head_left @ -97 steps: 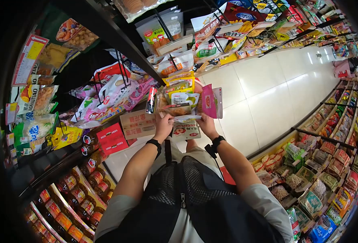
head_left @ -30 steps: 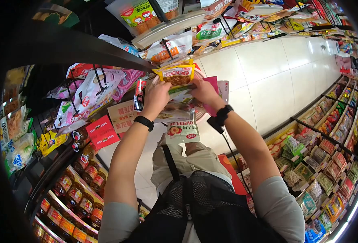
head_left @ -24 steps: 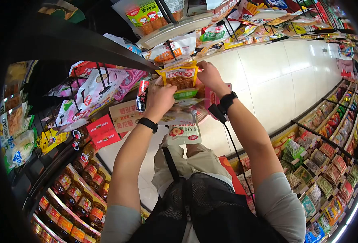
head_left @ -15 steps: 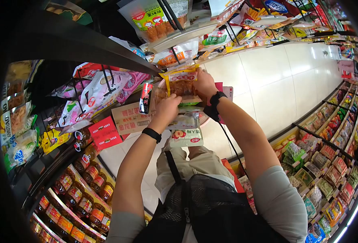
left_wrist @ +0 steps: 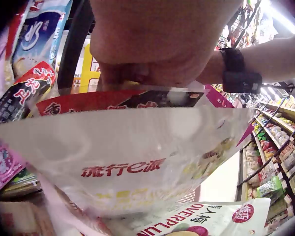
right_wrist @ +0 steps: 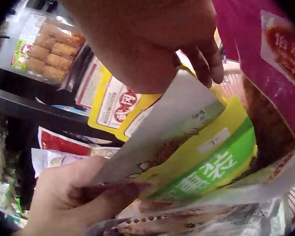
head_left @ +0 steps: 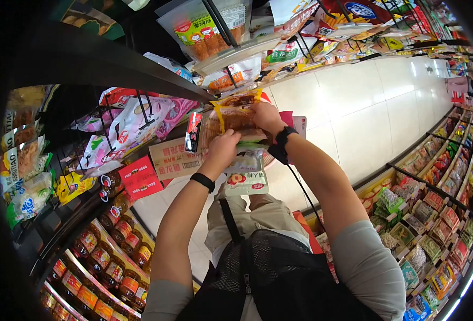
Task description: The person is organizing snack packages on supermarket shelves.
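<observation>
Several snack bags stand upright, packed together in a pink mesh basket (right_wrist: 234,84) in front of the person. The right hand (head_left: 267,116) grips the upper right corner of a snack bag with yellow edges (head_left: 235,119). At that bag's lower left side, the left hand (head_left: 223,150) pinches its edge between thumb and fingers. In the right wrist view a green and yellow packet (right_wrist: 211,167) stands right beside the held bag. A magenta bag (right_wrist: 246,29) is to the right. Closer to the body are a pale printed packet (left_wrist: 123,167) and a plum snack bag (head_left: 247,183).
Hanging snack bags (head_left: 127,125) line the rack at left, with a dark post (head_left: 156,72) beside the basket. Cartons (head_left: 175,158) and bottles (head_left: 100,254) stand low at left. Tiled floor (head_left: 349,101) and a packed shelf (head_left: 429,224) lie to the right.
Both hands have moved from the front packet to the yellow-edged bag farther back. The right hand, off its corner at 0.8 s, now grips it, and the bag's top tips away.
</observation>
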Demonstrator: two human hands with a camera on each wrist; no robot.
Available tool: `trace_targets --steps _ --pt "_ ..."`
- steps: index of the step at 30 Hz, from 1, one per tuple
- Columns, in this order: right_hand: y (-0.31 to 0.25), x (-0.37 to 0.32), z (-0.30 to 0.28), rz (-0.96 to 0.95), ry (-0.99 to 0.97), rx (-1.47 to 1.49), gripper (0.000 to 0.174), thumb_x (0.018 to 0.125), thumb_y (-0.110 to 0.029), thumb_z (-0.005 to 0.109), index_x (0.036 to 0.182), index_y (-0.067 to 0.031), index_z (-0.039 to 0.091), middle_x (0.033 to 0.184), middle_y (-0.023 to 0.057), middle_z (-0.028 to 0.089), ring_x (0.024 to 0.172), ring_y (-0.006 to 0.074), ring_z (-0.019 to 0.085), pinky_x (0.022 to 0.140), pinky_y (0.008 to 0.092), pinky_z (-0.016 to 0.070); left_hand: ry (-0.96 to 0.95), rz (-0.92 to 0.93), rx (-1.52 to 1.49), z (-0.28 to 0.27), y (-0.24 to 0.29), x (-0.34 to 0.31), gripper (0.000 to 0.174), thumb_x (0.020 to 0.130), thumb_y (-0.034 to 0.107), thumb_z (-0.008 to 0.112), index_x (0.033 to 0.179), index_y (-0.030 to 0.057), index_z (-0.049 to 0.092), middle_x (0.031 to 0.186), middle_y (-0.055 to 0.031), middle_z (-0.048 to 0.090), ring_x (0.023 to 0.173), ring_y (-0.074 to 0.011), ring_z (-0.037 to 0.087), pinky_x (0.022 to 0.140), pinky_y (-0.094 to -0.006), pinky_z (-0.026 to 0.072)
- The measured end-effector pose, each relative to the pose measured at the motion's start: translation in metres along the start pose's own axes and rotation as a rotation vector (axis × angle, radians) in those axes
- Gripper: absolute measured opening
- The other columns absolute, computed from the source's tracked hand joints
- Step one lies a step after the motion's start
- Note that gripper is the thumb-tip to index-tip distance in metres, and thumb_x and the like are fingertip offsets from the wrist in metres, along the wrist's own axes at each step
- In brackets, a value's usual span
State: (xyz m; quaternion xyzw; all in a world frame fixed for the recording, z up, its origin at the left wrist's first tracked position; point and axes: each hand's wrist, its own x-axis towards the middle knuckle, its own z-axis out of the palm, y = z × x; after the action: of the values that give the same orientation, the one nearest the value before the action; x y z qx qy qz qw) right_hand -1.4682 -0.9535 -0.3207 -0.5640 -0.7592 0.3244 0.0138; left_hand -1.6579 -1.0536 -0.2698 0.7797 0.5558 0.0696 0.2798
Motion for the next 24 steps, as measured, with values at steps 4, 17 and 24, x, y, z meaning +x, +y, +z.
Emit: trace_targets --steps 4,17,24 --pt "-0.003 -0.025 -0.025 -0.304 -0.007 0.136 0.011 0.083 -0.01 0.062 0.09 -0.0026 0.065 0.086 0.0217 0.066 0.087 0.0392 0.065 0.077 0.0467 0.0512 0.047 -0.017 -0.01 -0.006 0.003 0.001 0.021 0.079 0.0 0.055 0.098 0.0051 0.063 0.096 -0.0143 0.061 0.082 -0.039 0.065 0.072 -0.0491 0.053" --pt "-0.003 -0.056 -0.041 -0.242 -0.047 0.126 0.017 0.086 -0.015 0.063 0.101 -0.0066 0.066 0.09 0.0201 0.068 0.085 0.039 0.067 0.076 0.0474 0.0525 0.041 -0.189 0.093 -0.023 0.018 0.007 0.027 0.086 0.014 0.061 0.113 0.0087 0.062 0.106 -0.0152 0.064 0.098 -0.0368 0.063 0.083 -0.0489 0.0506" --pt "0.001 -0.058 -0.062 -0.27 -0.294 0.123 0.027 0.086 -0.02 0.065 0.111 -0.0097 0.069 0.093 0.0204 0.069 0.088 0.0365 0.067 0.08 0.0434 0.0528 0.358 0.146 0.207 -0.039 0.026 0.011 0.022 0.081 0.011 0.063 0.103 0.0092 0.065 0.111 -0.0118 0.063 0.104 -0.0332 0.059 0.088 -0.046 0.048"
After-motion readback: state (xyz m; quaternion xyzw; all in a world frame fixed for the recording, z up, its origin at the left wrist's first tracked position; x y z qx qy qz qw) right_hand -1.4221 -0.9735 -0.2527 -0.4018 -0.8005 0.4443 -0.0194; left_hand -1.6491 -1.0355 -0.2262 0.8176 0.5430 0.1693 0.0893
